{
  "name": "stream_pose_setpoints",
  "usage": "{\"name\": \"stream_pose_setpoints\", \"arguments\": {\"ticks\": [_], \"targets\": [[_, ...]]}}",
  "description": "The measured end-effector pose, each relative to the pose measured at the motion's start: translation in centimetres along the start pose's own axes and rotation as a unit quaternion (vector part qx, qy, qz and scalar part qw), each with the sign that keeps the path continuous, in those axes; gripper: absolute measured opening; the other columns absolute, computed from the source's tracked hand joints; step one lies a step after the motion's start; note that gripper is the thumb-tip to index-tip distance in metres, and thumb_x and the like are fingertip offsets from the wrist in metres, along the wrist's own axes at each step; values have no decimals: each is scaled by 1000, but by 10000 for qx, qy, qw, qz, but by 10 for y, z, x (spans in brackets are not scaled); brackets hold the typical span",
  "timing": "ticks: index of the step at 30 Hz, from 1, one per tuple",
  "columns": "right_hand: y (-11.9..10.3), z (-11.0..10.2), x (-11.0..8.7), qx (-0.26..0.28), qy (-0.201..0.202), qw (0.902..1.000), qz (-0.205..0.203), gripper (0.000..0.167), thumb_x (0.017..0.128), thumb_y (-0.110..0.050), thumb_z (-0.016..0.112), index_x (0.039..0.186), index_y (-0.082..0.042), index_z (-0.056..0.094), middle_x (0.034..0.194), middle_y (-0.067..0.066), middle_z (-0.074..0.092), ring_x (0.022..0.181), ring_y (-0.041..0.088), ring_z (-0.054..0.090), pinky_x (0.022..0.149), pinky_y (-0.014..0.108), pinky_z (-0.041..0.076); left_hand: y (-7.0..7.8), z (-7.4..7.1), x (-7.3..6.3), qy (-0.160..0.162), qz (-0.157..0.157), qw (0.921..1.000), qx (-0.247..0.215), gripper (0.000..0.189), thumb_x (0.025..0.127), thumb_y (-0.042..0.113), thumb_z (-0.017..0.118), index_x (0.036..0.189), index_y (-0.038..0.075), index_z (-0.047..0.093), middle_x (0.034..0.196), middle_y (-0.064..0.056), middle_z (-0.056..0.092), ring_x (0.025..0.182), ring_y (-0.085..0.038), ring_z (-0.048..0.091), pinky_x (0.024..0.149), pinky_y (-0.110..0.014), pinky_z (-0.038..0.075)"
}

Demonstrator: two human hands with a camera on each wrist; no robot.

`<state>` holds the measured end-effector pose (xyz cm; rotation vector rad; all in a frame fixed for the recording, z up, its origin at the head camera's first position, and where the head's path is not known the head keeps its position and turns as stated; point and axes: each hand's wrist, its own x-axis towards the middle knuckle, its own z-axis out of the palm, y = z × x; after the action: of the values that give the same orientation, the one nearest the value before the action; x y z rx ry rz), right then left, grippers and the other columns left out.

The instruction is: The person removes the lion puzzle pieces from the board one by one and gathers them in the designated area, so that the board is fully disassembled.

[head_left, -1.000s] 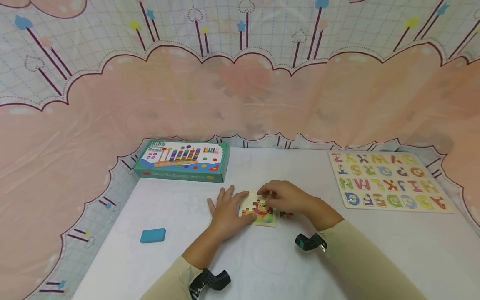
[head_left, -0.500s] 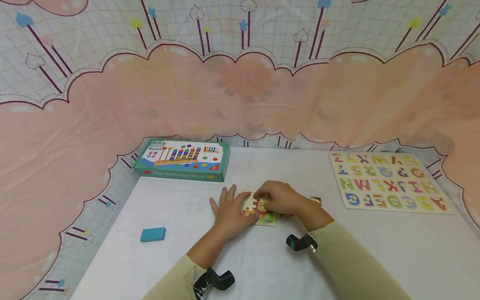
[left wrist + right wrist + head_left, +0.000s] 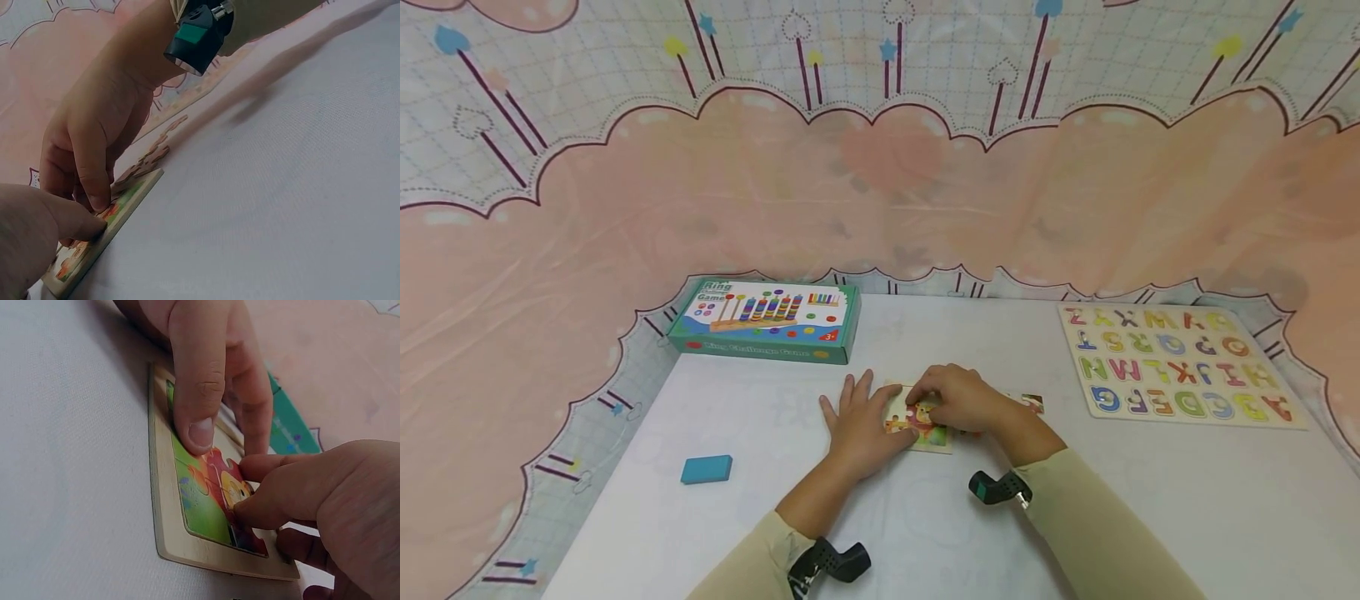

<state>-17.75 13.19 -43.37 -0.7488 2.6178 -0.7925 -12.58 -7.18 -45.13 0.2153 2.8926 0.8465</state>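
Observation:
A small wooden jigsaw board with a colourful animal picture lies flat on the white table, partly filled with pieces. My left hand rests over its left side with fingers spread, the thumb pressing on the picture. From the right, my right hand reaches over the board. Its thumb and index finger pinch a puzzle piece with a yellow face, low over the picture. Loose puzzle pieces lie to the right of the board, partly hidden behind the right hand and wrist.
A green ring game box lies at the back left. Nearer on the left sits a blue block. An alphabet board with coloured letters lies at the back right. A patterned cloth hangs behind the table.
My right hand has shifted slightly left over the board, uncovering more of the loose pieces to its right. My left hand has moved slightly right and still rests on the board.

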Motion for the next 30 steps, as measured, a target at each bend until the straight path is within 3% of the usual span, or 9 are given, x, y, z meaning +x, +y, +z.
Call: {"name": "stream_pose_setpoints", "arguments": {"ticks": [15, 23, 30], "targets": [[-5, 0, 0, 64, -67, 9997, 210, 34, 91, 0, 72, 115, -24, 77, 130, -1, 68, 133, 30, 55, 112, 70, 35, -3, 0, 0, 37, 144, 9999, -9, 68, 86, 43, 81, 147, 19, 64, 170, -20, 34, 161, -47, 14, 120, -78, -2], [-7, 0, -2, 118, -66, 9996, 252, 33, 93, -2, 71, 115, -25, 75, 132, -1, 68, 132, 29, 55, 112, 69, 34, -10, 2, -1, 19, 314, 9991, 288, 70, 89, 51, 77, 151, 22, 62, 171, -17, 35, 161, -46, 17, 121, -76, 3], [-8, -2, -2, 83, -81, 9997, 195, 33, 93, -2, 72, 115, -27, 72, 131, -3, 68, 129, 28, 55, 112, 68, 34, -12, 6, -2, 114, 431, 9970, 631, 71, 92, 58, 71, 153, 24, 60, 171, -16, 35, 161, -45, 17, 121, -78, 0]]}}
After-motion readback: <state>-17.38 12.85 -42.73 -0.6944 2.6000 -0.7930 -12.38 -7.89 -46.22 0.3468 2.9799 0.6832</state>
